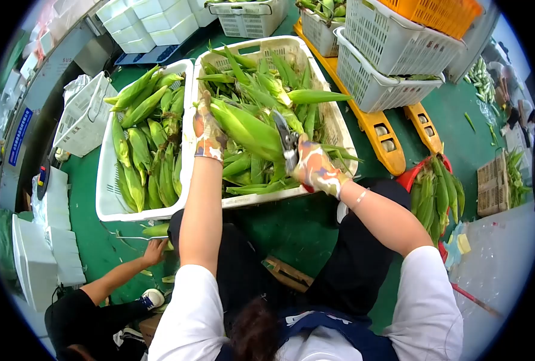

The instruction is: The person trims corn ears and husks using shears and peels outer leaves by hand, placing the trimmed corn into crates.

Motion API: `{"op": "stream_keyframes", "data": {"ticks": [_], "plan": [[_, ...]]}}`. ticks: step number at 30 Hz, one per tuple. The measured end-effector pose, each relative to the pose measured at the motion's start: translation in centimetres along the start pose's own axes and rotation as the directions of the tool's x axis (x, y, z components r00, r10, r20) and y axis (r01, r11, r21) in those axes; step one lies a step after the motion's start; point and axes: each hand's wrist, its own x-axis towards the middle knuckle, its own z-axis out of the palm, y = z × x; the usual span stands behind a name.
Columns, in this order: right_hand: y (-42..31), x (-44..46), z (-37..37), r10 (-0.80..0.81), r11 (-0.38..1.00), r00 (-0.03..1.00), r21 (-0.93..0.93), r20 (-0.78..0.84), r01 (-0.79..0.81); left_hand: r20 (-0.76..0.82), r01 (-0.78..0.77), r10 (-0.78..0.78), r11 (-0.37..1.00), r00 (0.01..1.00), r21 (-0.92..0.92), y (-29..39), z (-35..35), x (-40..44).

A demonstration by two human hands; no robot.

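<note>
Slanted green corn [247, 129] beside shears [289, 144]

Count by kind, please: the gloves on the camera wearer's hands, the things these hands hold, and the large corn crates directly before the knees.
Patterned gloves: 2
Pruning shears: 1 pair
Held corn ear: 1
Large corn crates: 2
Total: 6

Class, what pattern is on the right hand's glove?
The glove shows a camouflage pattern, best in the head view.

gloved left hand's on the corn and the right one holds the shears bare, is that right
Not quite: the right hand holding the shears is gloved too, as the head view shows. The gloved left hand is on the corn.
</note>
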Motion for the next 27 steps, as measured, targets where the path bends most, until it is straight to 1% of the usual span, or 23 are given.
{"op": "stream_keyframes", "data": {"ticks": [1,3,4,5,6,7,8,9,10,11,12,13,14,15,16,18,20,21,23,24,25,26,27], "plan": [[-0.3,0.3,0.0,0.088,0.990,0.987,0.123,-0.137,-0.071,0.005,-0.001,0.001,1.000,1.000,0.013,-0.2,-0.3,0.3],[-1.3,0.0,-1.6,0.103,0.979,0.971,0.192,-0.218,-0.060,-0.056,0.001,-0.010,0.989,0.998,-0.151,0.5,0.3,-0.5],[-0.8,0.2,-0.7,0.192,0.938,0.944,0.334,-0.267,-0.097,-0.030,-0.026,0.020,0.971,0.999,-0.236,0.7,0.5,-1.2],[0.1,1.0,1.1,0.286,0.711,0.934,0.701,-0.215,-0.056,-0.030,0.020,-0.027,0.975,0.999,-0.221,1.2,0.2,-1.6],[-0.4,1.2,0.1,0.291,0.269,0.951,0.963,-0.105,0.024,-0.049,0.061,-0.078,0.957,0.996,-0.284,-0.1,-0.9,-0.7],[-0.7,1.2,-0.9,0.238,-0.251,0.971,0.966,-0.001,0.062,-0.070,0.101,-0.133,0.933,0.989,-0.346,-1.6,-2.2,-0.2],[-3.5,0.2,-4.0,0.294,-0.411,0.956,0.905,0.018,0.109,-0.155,0.163,-0.243,0.900,0.958,-0.404,-1.9,-0.8,-2.6],[-4.1,-0.2,-5.5,0.242,-0.403,0.970,0.905,-0.038,0.136,-0.160,0.156,-0.241,0.896,0.957,-0.415,-2.0,-1.3,-3.1],[-2.7,0.6,-5.1,0.117,-0.113,0.982,0.981,-0.146,0.159,-0.138,0.163,-0.240,0.894,0.961,-0.417,-1.3,-1.6,-2.9],[-2.0,1.0,-5.1,0.081,0.161,0.974,0.967,-0.210,0.195,-0.109,0.171,-0.236,0.893,0.966,-0.416,-0.3,-1.7,-2.2],[-1.3,1.2,-4.6,0.053,0.535,0.950,0.813,-0.306,0.232,-0.086,0.183,-0.239,0.891,0.967,-0.415,0.4,-2.3,-1.4],[-0.7,1.4,-3.7,-0.005,0.838,0.909,0.494,-0.417,0.231,0.022,0.177,-0.181,0.917,0.983,-0.358,1.2,-3.3,-0.6],[-0.9,1.6,-3.1,-0.076,0.964,0.869,0.187,-0.490,0.190,0.030,0.134,-0.131,0.937,0.991,-0.323,2.1,-3.3,-0.5],[-3.0,1.3,-3.8,-0.050,0.997,0.841,0.023,-0.539,0.074,0.030,0.090,-0.085,0.954,0.996,-0.285,2.6,-3.9,-0.3],[-4.9,0.3,-4.6,0.033,0.999,0.904,0.049,-0.426,-0.013,-0.032,0.048,-0.058,0.963,0.998,-0.264,2.9,-4.9,0.1],[-4.7,-0.5,-3.6,-0.284,0.951,0.894,-0.218,-0.347,0.218,-0.101,0.086,-0.116,0.960,0.988,-0.267,3.5,-5.9,0.9],[-4.0,-2.0,-2.4,-0.117,0.965,0.958,0.197,-0.263,0.172,-0.104,0.170,-0.196,0.961,0.975,-0.219,3.9,-6.0,0.8],[-3.2,-2.5,-2.1,-0.067,0.880,0.991,0.461,-0.119,0.114,-0.030,0.172,-0.185,0.953,0.982,-0.248,3.9,-6.0,0.6],[-4.4,-4.8,-4.0,0.009,0.549,0.983,0.821,0.183,-0.158,0.035,0.175,-0.171,0.968,0.985,-0.179,4.1,-5.6,-0.4],[-4.4,-5.6,-4.1,0.030,0.493,0.967,0.838,0.253,-0.234,0.083,0.223,-0.211,0.954,0.974,-0.201,5.0,-4.2,-2.2],[-4.4,-6.4,-4.1,0.046,0.434,0.947,0.848,0.317,-0.305,0.221,0.323,-0.267,0.907,0.938,-0.272,5.0,-4.1,-2.0],[-5.0,-7.7,-4.0,0.007,0.377,0.974,0.901,0.226,-0.212,0.248,0.356,-0.286,0.879,0.926,-0.318,5.0,-3.6,-1.9],[-4.1,-8.5,-2.7,-0.005,0.170,0.971,0.957,0.240,-0.236,0.277,0.388,-0.300,0.846,0.913,-0.365,4.9,-3.1,-1.9]]}}
